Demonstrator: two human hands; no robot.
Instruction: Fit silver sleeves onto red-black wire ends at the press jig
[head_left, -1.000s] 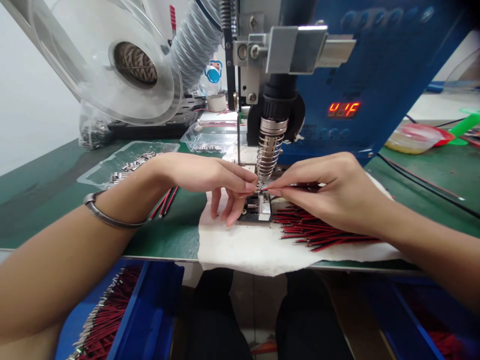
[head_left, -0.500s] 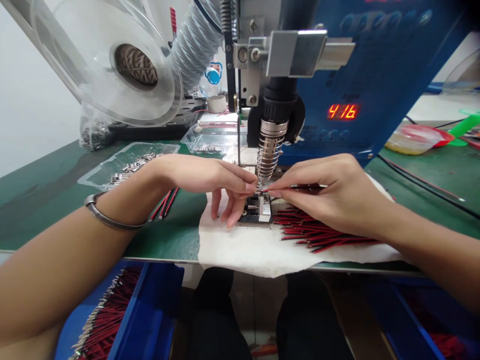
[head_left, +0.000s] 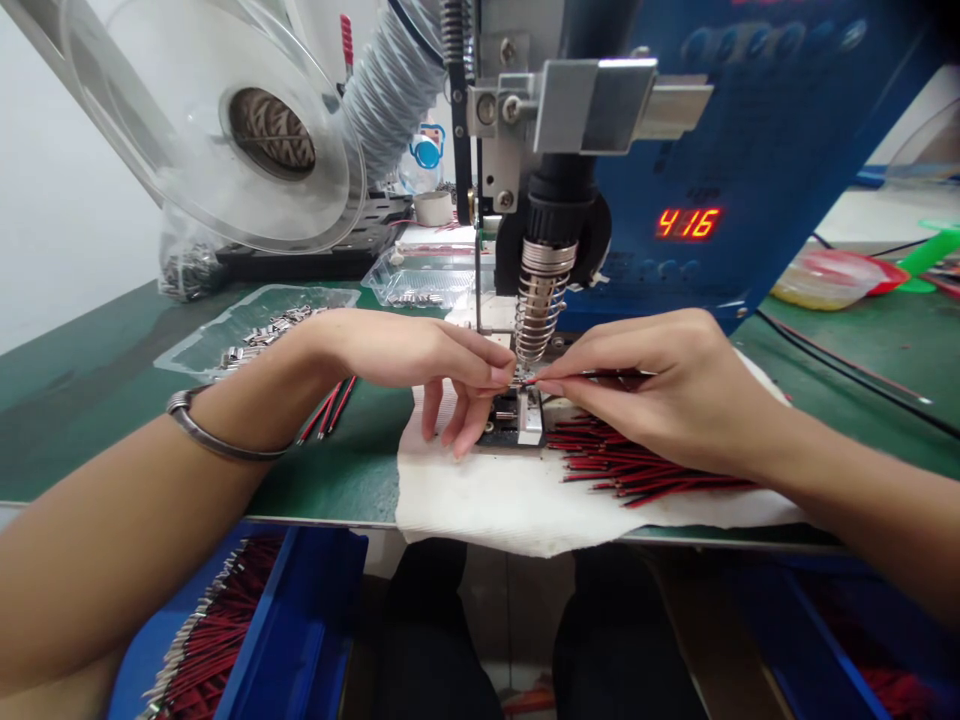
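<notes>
Under the coiled spring tip of the blue machine, both hands meet at a small metal fixture. My left hand pinches with thumb and index finger at the fixture's left side; what lies between the fingertips is too small to name. My right hand is closed on a thin red and black wire, whose end reaches the fixture. Below the right hand, a pile of red and black wires lies on a white cloth.
Clear trays of metal parts stand behind my left wrist, with a few wires nearby. A large clear reel and a ribbed hose are at the upper left. Blue bins sit below the table edge.
</notes>
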